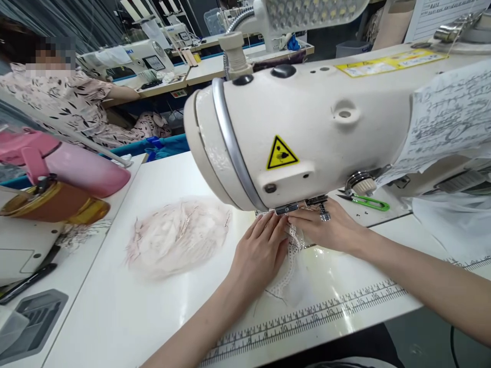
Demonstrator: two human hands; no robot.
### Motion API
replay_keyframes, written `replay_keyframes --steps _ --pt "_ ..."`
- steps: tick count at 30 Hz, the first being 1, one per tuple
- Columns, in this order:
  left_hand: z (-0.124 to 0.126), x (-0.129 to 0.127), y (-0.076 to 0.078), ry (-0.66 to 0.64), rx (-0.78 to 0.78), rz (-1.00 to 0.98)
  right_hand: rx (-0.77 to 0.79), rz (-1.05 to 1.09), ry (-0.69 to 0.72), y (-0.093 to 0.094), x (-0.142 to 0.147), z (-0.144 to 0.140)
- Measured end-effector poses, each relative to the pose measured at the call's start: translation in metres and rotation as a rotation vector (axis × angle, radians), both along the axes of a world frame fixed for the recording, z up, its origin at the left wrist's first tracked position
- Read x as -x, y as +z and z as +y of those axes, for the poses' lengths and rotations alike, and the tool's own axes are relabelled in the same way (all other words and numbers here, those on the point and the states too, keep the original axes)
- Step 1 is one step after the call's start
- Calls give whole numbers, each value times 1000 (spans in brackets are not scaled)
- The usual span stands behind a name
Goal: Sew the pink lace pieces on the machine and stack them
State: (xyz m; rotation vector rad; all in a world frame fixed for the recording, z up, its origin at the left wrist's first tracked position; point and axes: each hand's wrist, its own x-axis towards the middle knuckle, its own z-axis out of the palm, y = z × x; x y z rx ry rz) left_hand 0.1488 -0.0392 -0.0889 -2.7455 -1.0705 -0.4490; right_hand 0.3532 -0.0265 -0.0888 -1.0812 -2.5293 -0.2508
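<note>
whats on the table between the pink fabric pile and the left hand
Nothing: in the head view only bare white table separates the pile of pale pink fabric from the left hand, which rests on the lace trim.

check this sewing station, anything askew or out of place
Nothing stands out. Both hands, left hand and right hand, lie flat on the lace trim under the sewing machine head; green thread snips lie behind.
</note>
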Motion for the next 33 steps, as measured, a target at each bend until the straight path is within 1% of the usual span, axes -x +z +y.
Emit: replay_keyframes --steps 5,9,14,17,22,27,30,33 --pt "0 -1 -1 15 20 -11 -41 -10 14 0 0 -1" --pt "1 -1 -2 7 5 -15 -124 -9 13 -1 -1 -1" --pt "1 0 -4 16 -17 -15 -234 43 14 -5 1 0" --pt "2 -1 -3 8 -34 -18 -280 82 24 -4 2 1" --pt "2 -1 -2 15 -42 -14 -291 66 38 -1 2 1" --pt "2 0 -2 17 -17 -12 -301 78 48 -4 2 3" --pt "0 -1 3 -2 -64 -15 -295 95 49 -4 2 4" --pt "-6 1 17 -53 -128 -41 -245 81 79 -2 0 3"
